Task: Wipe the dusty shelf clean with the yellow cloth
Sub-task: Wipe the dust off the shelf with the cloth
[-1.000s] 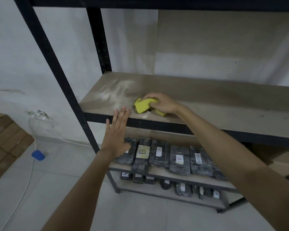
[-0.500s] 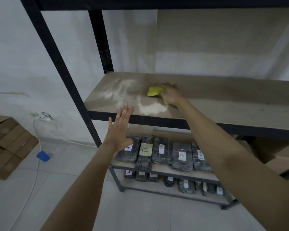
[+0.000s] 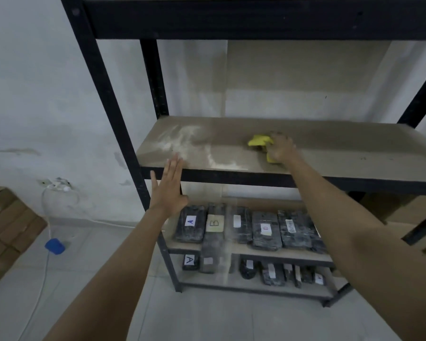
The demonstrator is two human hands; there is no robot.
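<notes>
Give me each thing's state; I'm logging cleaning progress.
Shelf: white dust left on its left part.
Yellow cloth: bunched, pressed on the shelf.
Right hand: gripping the cloth.
Left hand: open, flat, empty, at the shelf's front edge.

dim, soft, wide-angle edge bending

We see the shelf (image 3: 330, 153) as a matt, brownish board like pressed wood, its left part streaked with pale powdery dust (image 3: 182, 141). Its frame (image 3: 103, 94) looks like black painted metal, dull and slightly scuffed. The yellow cloth (image 3: 257, 141) reads as soft, bunched fabric. On the lower shelves the dark packs (image 3: 266, 230) seem wrapped in creased, faintly glossy plastic with paper labels. The cardboard boxes (image 3: 8, 227) are plain matt brown, and the floor tiles (image 3: 231, 316) are smooth and pale.
</notes>
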